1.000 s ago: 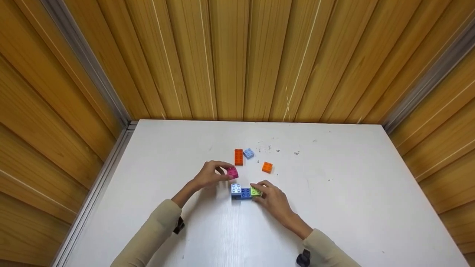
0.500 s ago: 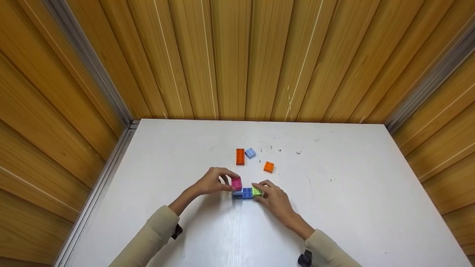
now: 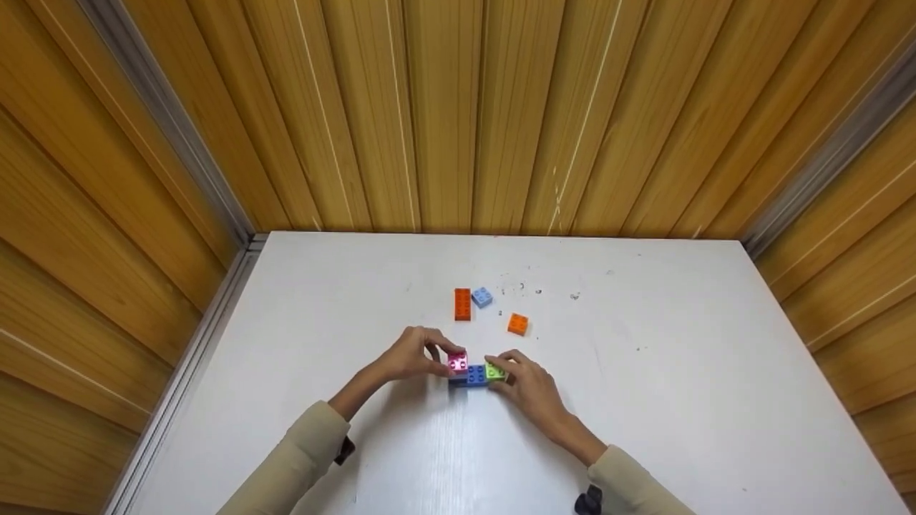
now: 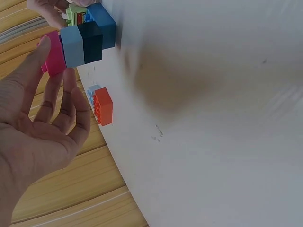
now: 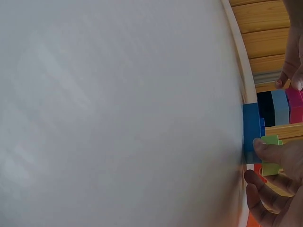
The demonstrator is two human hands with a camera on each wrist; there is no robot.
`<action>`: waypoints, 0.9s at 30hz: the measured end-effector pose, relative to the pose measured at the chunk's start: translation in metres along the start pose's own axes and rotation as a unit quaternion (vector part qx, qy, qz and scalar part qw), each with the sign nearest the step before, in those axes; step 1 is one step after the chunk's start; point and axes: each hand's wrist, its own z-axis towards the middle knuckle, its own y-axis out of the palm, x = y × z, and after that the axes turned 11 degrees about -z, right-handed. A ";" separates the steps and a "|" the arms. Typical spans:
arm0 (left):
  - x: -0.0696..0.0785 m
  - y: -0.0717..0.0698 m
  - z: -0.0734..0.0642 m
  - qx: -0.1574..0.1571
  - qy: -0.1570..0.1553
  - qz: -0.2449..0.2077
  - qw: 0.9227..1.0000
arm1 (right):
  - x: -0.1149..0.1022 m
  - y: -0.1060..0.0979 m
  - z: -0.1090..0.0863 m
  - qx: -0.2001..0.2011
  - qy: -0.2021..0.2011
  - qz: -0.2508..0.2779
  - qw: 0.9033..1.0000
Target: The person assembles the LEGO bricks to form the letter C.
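Magenta toy brick is pinched by left hand atop light-blue brick; lime-green brick is pinched by right hand, apparently steadying blue brick between.

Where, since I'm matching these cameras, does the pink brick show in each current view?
Head: pink brick, centred left to right, below mid-height.
Left wrist: pink brick, in the upper left.
Right wrist: pink brick, at the right edge, about mid-height.
Shared landmark: the lime-green brick, to its right in head, above it in left wrist, below it in right wrist.
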 end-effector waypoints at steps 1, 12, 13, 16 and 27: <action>0.000 0.000 0.000 0.000 0.002 -0.002 1.000 | 0.000 0.000 0.000 -0.003 0.003 0.001 1.000; 0.004 0.003 0.000 0.009 0.000 0.028 1.000 | -0.001 -0.003 0.002 -0.016 0.012 0.011 1.000; 0.004 0.004 0.001 0.012 -0.003 0.028 1.000 | -0.001 -0.003 0.002 -0.018 0.013 0.013 1.000; 0.004 0.005 0.002 0.018 -0.006 0.029 0.999 | 0.000 -0.004 0.002 -0.019 0.014 0.015 1.000; 0.001 -0.002 0.008 -0.036 0.032 0.047 0.998 | 0.001 -0.001 0.001 -0.016 0.020 0.025 0.999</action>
